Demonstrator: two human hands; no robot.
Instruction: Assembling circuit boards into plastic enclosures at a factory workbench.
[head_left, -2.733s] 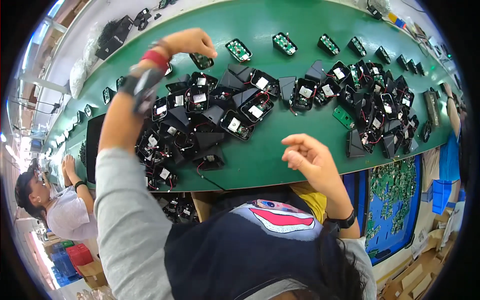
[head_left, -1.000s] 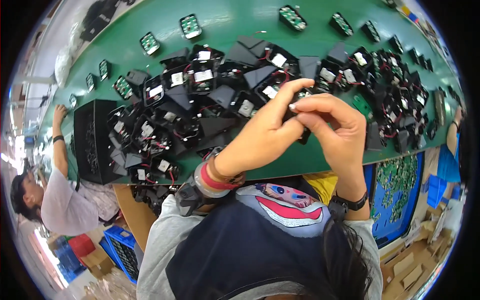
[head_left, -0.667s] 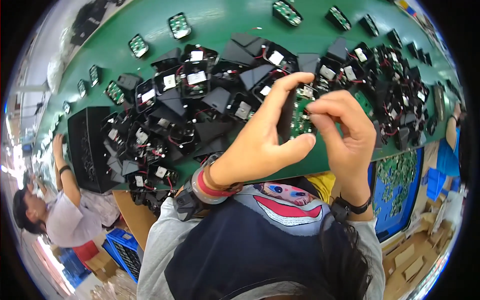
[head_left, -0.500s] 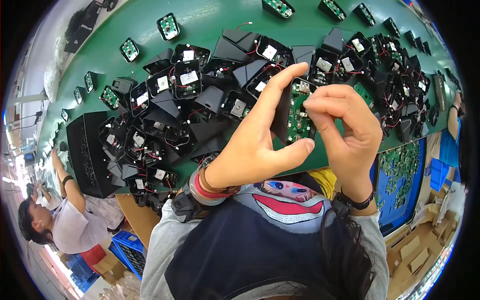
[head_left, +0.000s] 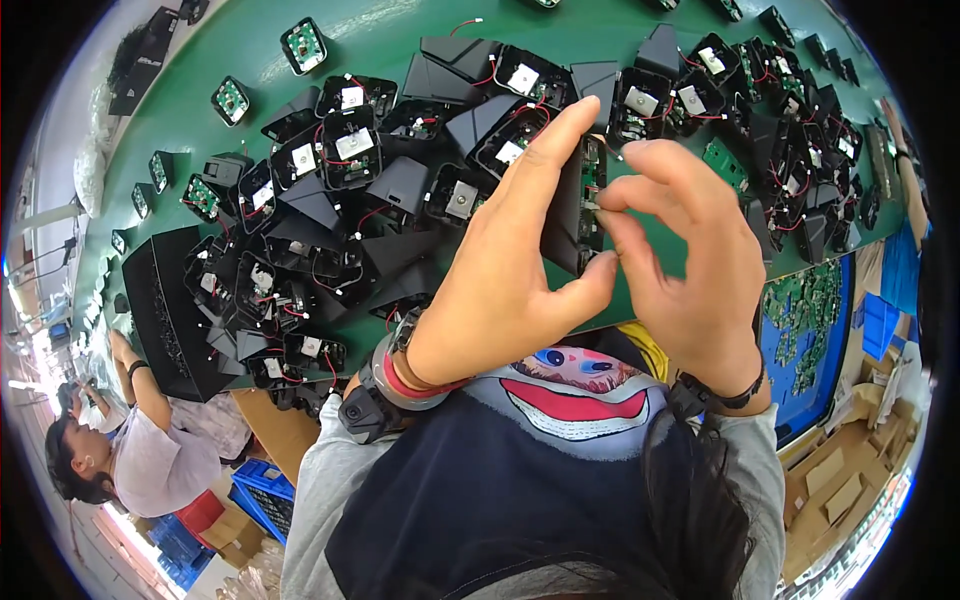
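My left hand (head_left: 490, 270) grips a black plastic housing (head_left: 564, 225) between its thumb and long fingers, above the front of the bench. A green circuit board (head_left: 591, 180) sits in the housing's open side, now seen nearly edge-on. At that open side is my right hand (head_left: 695, 260), thumb and index finger pinched together against the board's right edge. Whatever lies between those fingertips is too small to make out. Behind and left of my hands are heaped several similar black housings (head_left: 400, 185) with white parts and red wires.
The green bench (head_left: 385, 45) carries spaced-out housings with boards (head_left: 303, 46) at the back and another heap (head_left: 800, 170) on the right. A black box (head_left: 165, 320) stands left. A blue tray of circuit boards (head_left: 805, 340) is at my right. A co-worker (head_left: 165, 450) works at left.
The housing has turned in my left hand, so its board shows less of its face. My right hand stays pinched at the board. The bench's contents have shifted left and upward in view.
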